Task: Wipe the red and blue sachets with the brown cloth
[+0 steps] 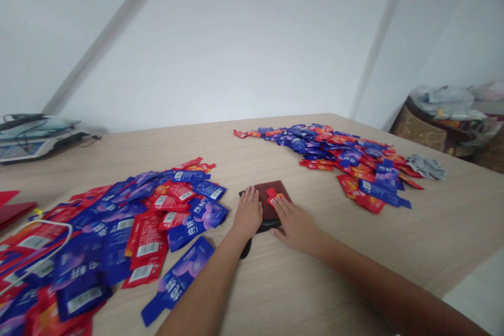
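Observation:
A flat brown leather-like piece lies on the table in front of me, with part of a black item showing under its near edge. My left hand rests palm down on its left side, fingers stretched forward. On top of the brown piece is a small red pouch, mostly covered by my right hand. The fingers of that hand lie flat over the pouch. A short black tab sticks out beneath my left wrist. A single blue pouch lies beside my left forearm.
A heap of red and blue pouches spreads over the left side of the wooden table. Another pile lies back right, with a grey glove-like cloth beside it. A scale-like device stands far left; a chair holds plastic bags.

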{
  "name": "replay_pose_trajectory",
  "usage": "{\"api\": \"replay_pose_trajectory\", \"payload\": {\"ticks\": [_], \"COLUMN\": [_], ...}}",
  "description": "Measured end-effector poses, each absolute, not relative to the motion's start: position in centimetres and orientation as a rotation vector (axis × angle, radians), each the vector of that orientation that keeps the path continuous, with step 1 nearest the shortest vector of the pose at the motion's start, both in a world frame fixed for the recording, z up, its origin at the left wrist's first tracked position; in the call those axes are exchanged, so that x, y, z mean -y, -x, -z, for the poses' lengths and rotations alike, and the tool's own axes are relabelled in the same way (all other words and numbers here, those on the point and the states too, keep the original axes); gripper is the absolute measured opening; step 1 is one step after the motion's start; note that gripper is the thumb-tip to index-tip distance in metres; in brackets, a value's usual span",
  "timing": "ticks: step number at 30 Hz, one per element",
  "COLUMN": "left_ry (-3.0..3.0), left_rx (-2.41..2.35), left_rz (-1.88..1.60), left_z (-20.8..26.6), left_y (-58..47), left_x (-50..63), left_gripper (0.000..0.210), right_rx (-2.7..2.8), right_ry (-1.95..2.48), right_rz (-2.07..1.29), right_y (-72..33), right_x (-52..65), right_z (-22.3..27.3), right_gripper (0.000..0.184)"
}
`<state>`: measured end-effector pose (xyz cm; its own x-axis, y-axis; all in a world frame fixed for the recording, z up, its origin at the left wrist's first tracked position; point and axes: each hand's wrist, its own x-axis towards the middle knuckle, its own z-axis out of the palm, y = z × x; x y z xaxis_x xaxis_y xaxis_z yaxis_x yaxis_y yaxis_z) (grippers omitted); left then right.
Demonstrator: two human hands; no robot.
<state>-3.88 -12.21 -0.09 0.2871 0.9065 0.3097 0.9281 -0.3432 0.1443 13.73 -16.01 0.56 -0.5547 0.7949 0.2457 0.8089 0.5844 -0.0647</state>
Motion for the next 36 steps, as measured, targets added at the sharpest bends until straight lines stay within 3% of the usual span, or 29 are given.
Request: {"api": "replay_pose_trajectory", "payload": {"ticks": [5, 10, 14, 20, 23, 26, 29, 36], "left_ry": [2.47, 2.481, 2.517, 2.49, 2.48, 2.478, 2.485, 2.481], "left_rx": [1.766, 1.757, 1.676, 1.702, 1.743, 1.772, 1.777, 1.777], "left_rz": [0.538, 0.602, 0.724, 0.722, 0.663, 0.652, 0.65, 0.653], "left_z": [0.3, 0.6, 0.7, 0.9, 1.0, 1.1, 1.1, 0.9], "left_y": [4.0, 4.3, 4.5, 4.5, 4.5, 4.4, 4.3, 4.3], "left_x": [12.2, 12.1, 11.9, 11.7, 11.7, 11.8, 11.8, 12.0], "left_gripper": [0.046, 0.045, 0.045, 0.042, 0.043, 0.044, 0.045, 0.044], "right_rx": [2.587, 1.972, 1.701, 1.679, 1.929, 2.105, 1.988, 1.831], "right_ry": [1.281, 1.361, 1.161, 0.611, 0.891, 1.58, 1.828, 2.122], "right_rz": [-0.15, -0.698, -1.035, -1.488, -1.138, -0.219, -0.021, 0.154], "right_y": [-16.1, -16.4, -12.0, -5.3, -6.8, -12.0, -18.3, -26.9], "right_x": [17.2, 14.0, 11.4, 8.4, 5.4, 2.5, 0.9, -0.7], "right_z": [-2.0, -4.8, -7.0, -10.1, -8.8, -5.7, -3.1, -1.2], "right_gripper": [0.063, 0.034, 0.025, 0.062, 0.063, 0.052, 0.046, 0.051]}}
